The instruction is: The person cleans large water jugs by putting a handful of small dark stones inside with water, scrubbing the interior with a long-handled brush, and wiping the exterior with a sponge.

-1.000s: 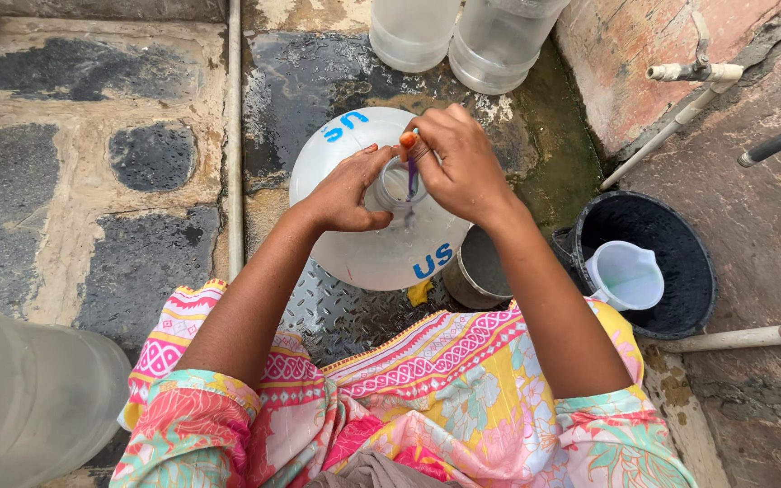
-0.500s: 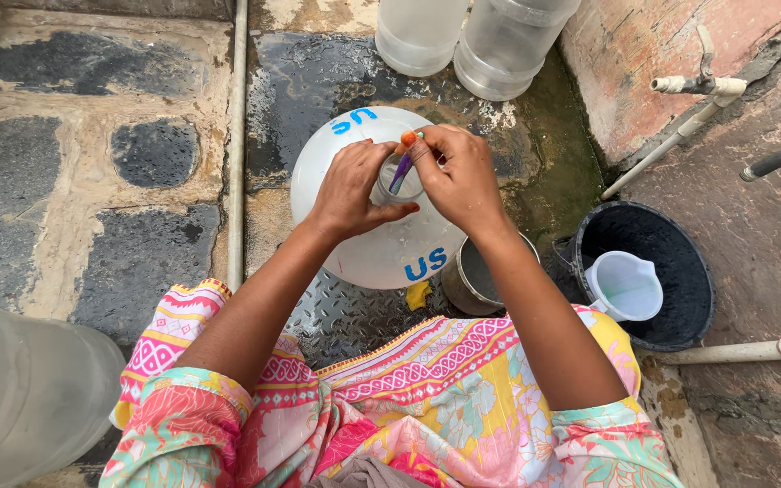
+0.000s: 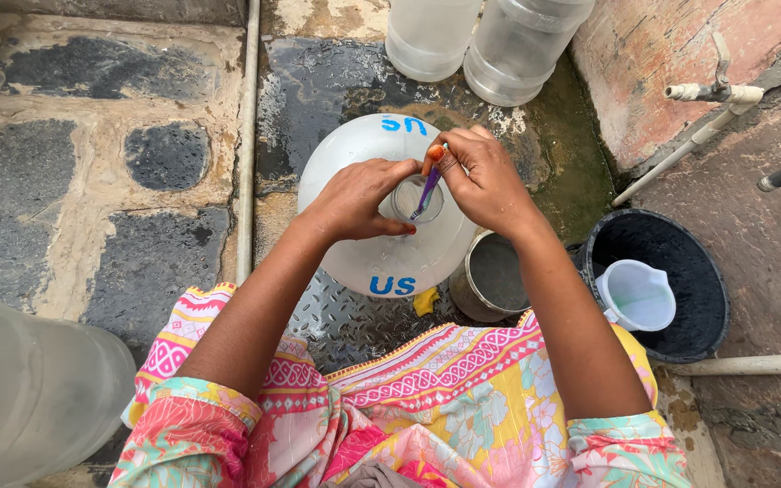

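I see my right hand [image 3: 485,176] pinching the brush [image 3: 428,188] slanting down into the jug's neck [image 3: 411,197], left hand [image 3: 354,199] gripping that neck.

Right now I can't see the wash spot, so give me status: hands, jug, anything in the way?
Left hand steadying big jug at neck. Right hand holding brush in the mouth. Steel pot beside jug.

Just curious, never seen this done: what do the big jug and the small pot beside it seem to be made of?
Big jug: probably plastic, cloudy and translucent, with a dull sheen. Small pot: likely metal, grey with a bright, thin rim. The left hand steadies the jug's neck.
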